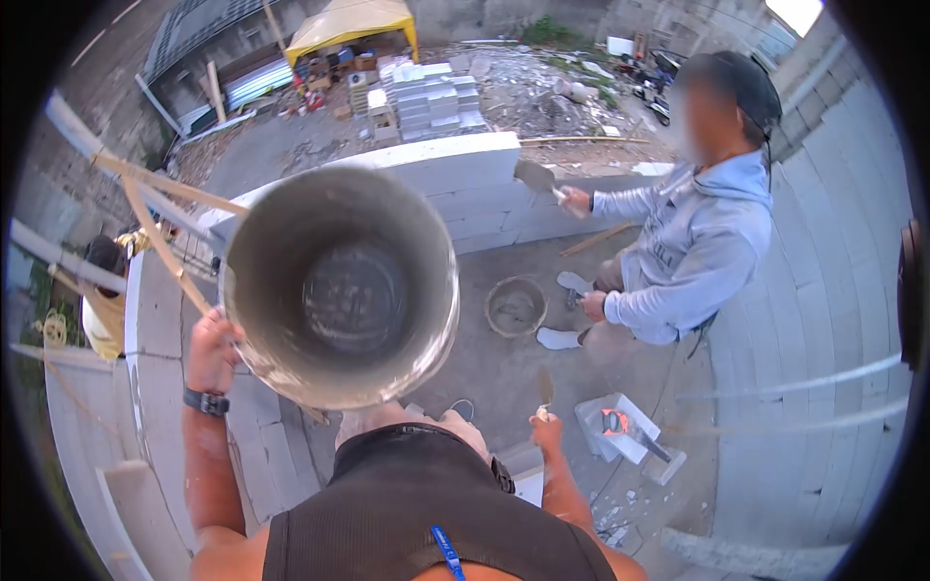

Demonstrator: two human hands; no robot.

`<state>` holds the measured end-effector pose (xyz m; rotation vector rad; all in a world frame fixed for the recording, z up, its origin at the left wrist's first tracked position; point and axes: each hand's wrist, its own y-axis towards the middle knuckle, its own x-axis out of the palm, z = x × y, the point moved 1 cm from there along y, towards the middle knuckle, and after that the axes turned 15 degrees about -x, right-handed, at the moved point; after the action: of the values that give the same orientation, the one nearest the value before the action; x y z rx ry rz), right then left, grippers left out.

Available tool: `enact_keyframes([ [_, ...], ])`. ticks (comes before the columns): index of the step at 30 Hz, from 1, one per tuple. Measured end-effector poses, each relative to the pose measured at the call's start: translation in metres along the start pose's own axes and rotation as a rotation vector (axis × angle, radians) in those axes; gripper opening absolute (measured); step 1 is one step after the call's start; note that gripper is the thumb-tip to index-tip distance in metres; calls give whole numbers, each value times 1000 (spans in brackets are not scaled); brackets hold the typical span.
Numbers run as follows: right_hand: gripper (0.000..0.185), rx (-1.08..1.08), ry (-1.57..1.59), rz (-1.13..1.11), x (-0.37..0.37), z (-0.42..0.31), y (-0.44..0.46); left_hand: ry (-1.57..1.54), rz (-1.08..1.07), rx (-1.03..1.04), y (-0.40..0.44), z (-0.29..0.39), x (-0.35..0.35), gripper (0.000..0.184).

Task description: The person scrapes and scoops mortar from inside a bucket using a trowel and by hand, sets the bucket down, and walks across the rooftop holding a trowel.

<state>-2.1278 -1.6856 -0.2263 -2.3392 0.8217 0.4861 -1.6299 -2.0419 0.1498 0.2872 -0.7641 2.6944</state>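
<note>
My left hand (213, 341), with a dark watch on the wrist, grips the edge of a large bucket (426, 281). The bucket is raised and tilted so that I look into it; grey mortar residue coats its wall and bottom. Low at my right side, my right hand (546, 424) is closed round the handle of a trowel (545, 389), its blade pointing away from me. A smaller round bucket (490, 312) with grey mix in it stands on the floor ahead, by a co-worker's feet.
A co-worker (693, 247) in a light hoodie stands at right, holding a trowel (533, 176). White block walls (465, 184) enclose the floor. Block pieces with a tool (620, 424) lie right of me. Wooden sticks (160, 242) lean at left; another person (105, 290) is beyond.
</note>
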Motion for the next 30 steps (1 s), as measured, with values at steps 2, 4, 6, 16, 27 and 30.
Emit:
enact_keyframes([
  [2, 31, 6, 18, -43, -10, -48, 7, -85, 86, 69, -12, 29, 27, 26],
  [4, 28, 19, 34, -79, -5, -86, 20, -169, 166, 134, -11, 55, 35, 29],
  [6, 28, -131, 42, -111, 6, -105, 37, -284, 134, 233, -1, 75, 30, 34],
  [16, 28, -329, 195, -198, 97, -303, 99, -474, 97, 505, 208, 197, -9, 42],
  [27, 48, -311, 181, -278, 175, -612, 162, -604, 407, 237, 475, 251, -26, 46],
  [30, 48, -307, 203, -292, 185, -615, 175, -622, 371, 147, 497, 216, -24, 48],
])
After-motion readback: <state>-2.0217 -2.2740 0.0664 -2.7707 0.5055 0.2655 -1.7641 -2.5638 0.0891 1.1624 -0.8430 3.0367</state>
